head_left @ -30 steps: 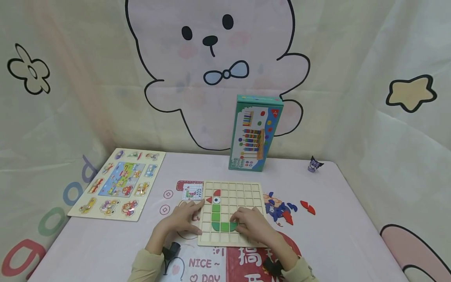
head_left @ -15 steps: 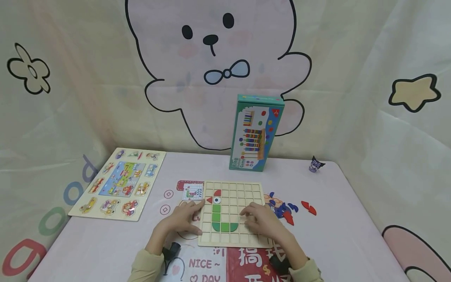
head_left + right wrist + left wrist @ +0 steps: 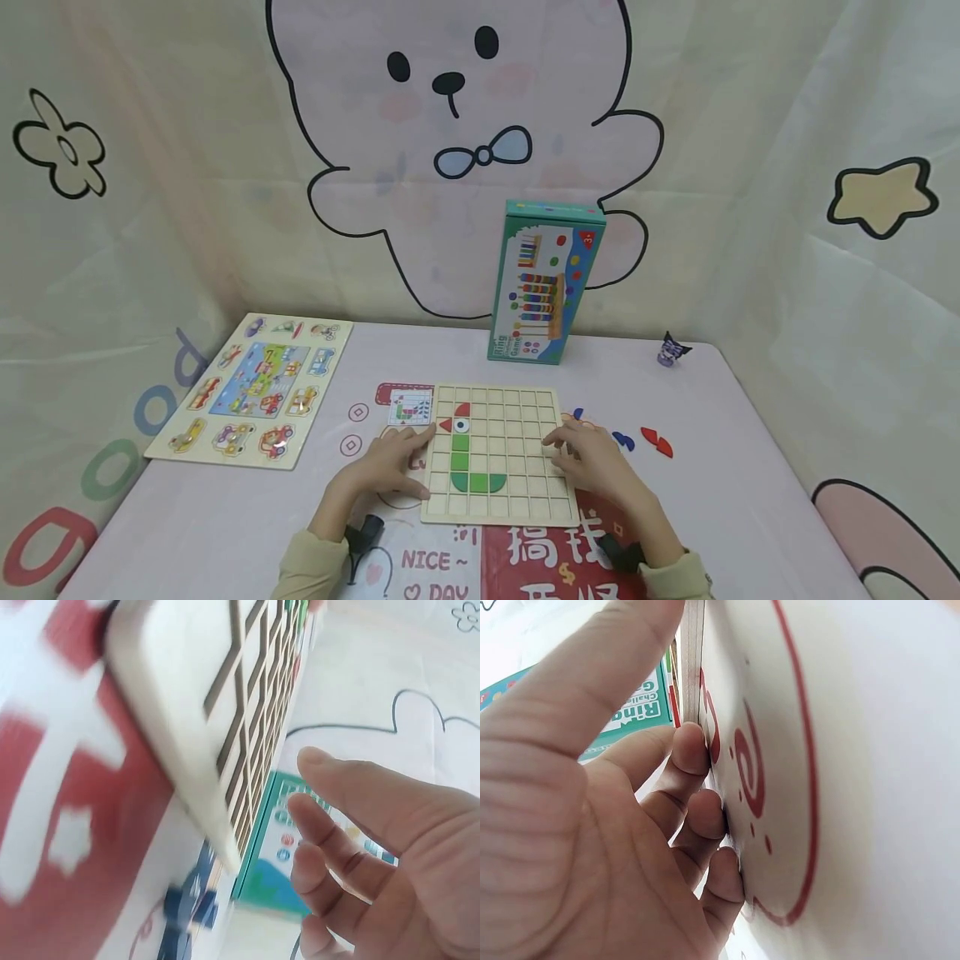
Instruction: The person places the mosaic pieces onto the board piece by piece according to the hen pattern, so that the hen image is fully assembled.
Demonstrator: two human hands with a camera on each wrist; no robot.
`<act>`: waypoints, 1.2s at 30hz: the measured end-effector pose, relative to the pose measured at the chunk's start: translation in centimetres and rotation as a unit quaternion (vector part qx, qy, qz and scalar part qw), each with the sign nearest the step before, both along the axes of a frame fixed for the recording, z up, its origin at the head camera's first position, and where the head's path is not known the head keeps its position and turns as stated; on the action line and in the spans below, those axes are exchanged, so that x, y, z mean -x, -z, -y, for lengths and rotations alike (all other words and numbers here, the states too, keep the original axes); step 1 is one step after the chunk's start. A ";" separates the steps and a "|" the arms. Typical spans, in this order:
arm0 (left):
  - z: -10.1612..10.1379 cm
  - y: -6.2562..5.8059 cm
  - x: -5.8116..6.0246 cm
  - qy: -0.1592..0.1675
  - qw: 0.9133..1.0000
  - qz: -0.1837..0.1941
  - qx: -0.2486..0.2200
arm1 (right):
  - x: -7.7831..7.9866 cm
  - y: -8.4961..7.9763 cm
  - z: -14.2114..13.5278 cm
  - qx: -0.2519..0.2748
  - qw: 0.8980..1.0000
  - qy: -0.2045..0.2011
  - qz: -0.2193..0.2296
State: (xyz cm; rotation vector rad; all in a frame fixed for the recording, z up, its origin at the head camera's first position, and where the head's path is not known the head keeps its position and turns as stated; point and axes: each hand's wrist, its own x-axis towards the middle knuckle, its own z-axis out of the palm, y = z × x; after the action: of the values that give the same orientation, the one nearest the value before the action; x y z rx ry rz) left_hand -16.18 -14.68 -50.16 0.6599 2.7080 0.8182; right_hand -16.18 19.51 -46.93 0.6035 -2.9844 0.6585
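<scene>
A wooden grid board (image 3: 517, 429) lies flat on the table. Set in its left part are a red quarter piece (image 3: 462, 410), a red triangle (image 3: 446, 425), a round eye piece (image 3: 461, 426), and several green pieces (image 3: 460, 461) forming an L shape. My left hand (image 3: 382, 462) rests at the board's left edge, thumb and index finger touching it, the other fingers loosely bent on the table in the left wrist view. Over the board's right edge hovers my right hand (image 3: 596, 457), fingers relaxed and apart, holding nothing in the right wrist view (image 3: 390, 862).
Loose blue pieces (image 3: 623, 440) and red pieces (image 3: 656, 442) lie right of the board; my right hand hides others. A small pattern card (image 3: 411, 408) lies at its left. Behind stand a green game box (image 3: 543, 283) and a purple figurine (image 3: 672, 350). A vehicle puzzle (image 3: 315, 379) lies far left.
My right hand has left the green quarter piece at the bottom of the L and moved right across the board to its right edge. My left hand has stayed put.
</scene>
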 end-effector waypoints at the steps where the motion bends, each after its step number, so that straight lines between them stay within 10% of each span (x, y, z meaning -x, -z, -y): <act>1: 0.0 0.0 0.0 -0.001 1.000 0.001 0.001 | -0.1 -0.1 -0.3 0.000 1.000 0.005 0.001; 36: 0.0 0.1 0.1 -0.009 1.000 0.009 0.010 | 0.0 1.3 -7.7 -0.025 0.992 0.115 0.041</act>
State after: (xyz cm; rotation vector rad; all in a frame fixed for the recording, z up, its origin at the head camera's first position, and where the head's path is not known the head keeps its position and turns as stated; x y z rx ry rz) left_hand -16.28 -14.66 -50.27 0.6208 2.7072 0.7963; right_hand -16.22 27.18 -48.18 0.2329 -3.0870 0.6070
